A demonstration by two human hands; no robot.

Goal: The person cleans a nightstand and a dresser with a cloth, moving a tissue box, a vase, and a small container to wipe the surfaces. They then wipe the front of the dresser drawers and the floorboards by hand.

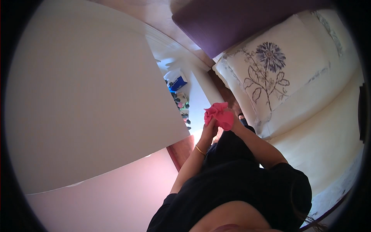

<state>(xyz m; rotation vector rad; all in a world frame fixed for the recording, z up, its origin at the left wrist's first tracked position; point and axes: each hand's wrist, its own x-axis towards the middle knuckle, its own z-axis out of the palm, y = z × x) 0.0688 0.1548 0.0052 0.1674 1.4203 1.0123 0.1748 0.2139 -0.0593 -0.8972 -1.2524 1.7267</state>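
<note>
A crumpled pink cloth (221, 117) is held up in front of my body by both hands. My left hand (211, 128), below a gold-coloured bangle on that wrist, grips the cloth's near left side. On the cloth's right side is my right hand (235, 121), its fingers mostly hidden behind the bunched fabric. Beyond the cloth lies a narrow white surface (200, 94). On it are a blue-and-white pack of tissues (177, 83) and several small dark and coloured items (183, 105), too small to tell.
A large pale panel (95, 98) fills the left side, with a pinkish wall (116, 197) below. At right, a bed (313, 156) carries a flower-printed pillow (304, 52) against a purple headboard (223, 26). Reddish-brown flooring (220, 81) runs between the bed and white surface.
</note>
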